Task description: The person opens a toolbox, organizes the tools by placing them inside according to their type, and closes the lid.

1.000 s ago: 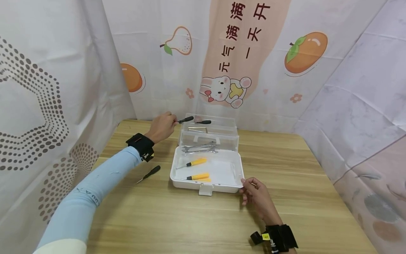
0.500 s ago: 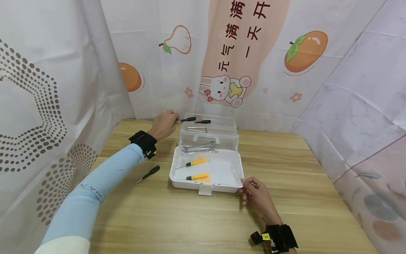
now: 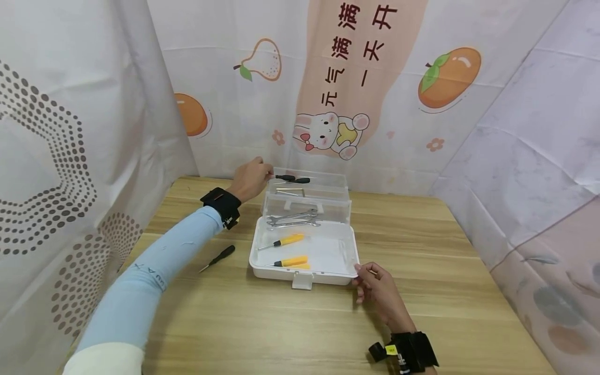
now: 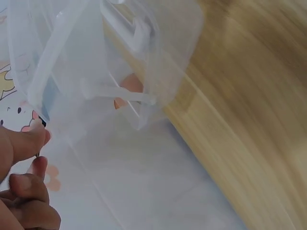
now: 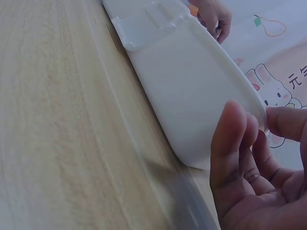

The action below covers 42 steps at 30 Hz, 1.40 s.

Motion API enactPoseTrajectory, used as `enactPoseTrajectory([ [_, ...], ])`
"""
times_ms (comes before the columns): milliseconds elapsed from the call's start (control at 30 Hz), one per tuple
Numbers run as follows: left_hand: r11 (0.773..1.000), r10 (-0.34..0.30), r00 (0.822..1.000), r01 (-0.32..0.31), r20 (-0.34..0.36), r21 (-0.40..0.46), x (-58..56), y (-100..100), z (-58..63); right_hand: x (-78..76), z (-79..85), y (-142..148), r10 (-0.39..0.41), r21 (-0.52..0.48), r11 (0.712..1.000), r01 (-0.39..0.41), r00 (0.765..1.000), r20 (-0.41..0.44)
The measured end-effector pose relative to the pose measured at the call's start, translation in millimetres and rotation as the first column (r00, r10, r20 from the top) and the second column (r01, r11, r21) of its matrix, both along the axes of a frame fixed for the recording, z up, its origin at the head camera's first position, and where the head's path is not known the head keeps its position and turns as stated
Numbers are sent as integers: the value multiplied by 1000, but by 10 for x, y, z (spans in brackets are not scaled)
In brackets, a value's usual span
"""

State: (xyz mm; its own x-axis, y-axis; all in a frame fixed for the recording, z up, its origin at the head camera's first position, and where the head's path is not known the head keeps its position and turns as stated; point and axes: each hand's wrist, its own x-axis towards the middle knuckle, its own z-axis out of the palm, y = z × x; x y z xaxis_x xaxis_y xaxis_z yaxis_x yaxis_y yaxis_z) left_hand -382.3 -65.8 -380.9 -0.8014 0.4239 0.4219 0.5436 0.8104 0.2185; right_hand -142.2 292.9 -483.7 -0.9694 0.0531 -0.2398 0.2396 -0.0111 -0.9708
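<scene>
My left hand (image 3: pixel 250 179) pinches a black-handled screwdriver (image 3: pixel 285 178) by its shaft end, at the left side of the clear upper trays. A second black-handled screwdriver (image 3: pixel 303 180) lies right beside it. At the toolbox's (image 3: pixel 276 274) front right corner, my right hand (image 3: pixel 382 291) holds the rim between thumb and fingers; the right wrist view shows the grip on the white wall (image 5: pixel 177 91). Below the screwdrivers, the trays hold hex keys (image 3: pixel 290 189) and wrenches (image 3: pixel 292 224). Yellow-handled screwdrivers (image 3: pixel 291 239) lie lower in the box.
Another black-handled screwdriver (image 3: pixel 224 253) lies on the wooden table (image 3: pixel 225 323), left of the box. The white latch (image 3: pixel 302 282) hangs down at the box front. Printed curtains (image 3: pixel 225 120) rise behind the table's back edge.
My left hand has moved right and slightly up with the screwdriver, bringing its handle over the upper tray beside the other one. My right hand stays at the box corner.
</scene>
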Motion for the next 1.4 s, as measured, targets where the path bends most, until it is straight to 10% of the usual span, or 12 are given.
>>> enactPoseTrajectory([
  [533,999,24,998,-27,65,42,34,-115,-21,-36,-26,-77,19,0,1000,-19,1000,8],
  [867,999,18,985,-27,173,47,392,-618,-243,-27,-26,-100,-4,4,1000,4,1000,26],
  [1033,999,-10,911,30,413,-41,743,-1055,-442,-23,-9,-90,5,-1,1000,-5,1000,18],
  [1267,985,-37,728,141,685,-96,1223,-1339,-552,-31,10,-42,-9,11,1000,9,1000,5],
  [1400,981,-27,694,157,720,-115,1336,-1371,-604,-37,-5,-40,-2,4,1000,2,1000,8],
])
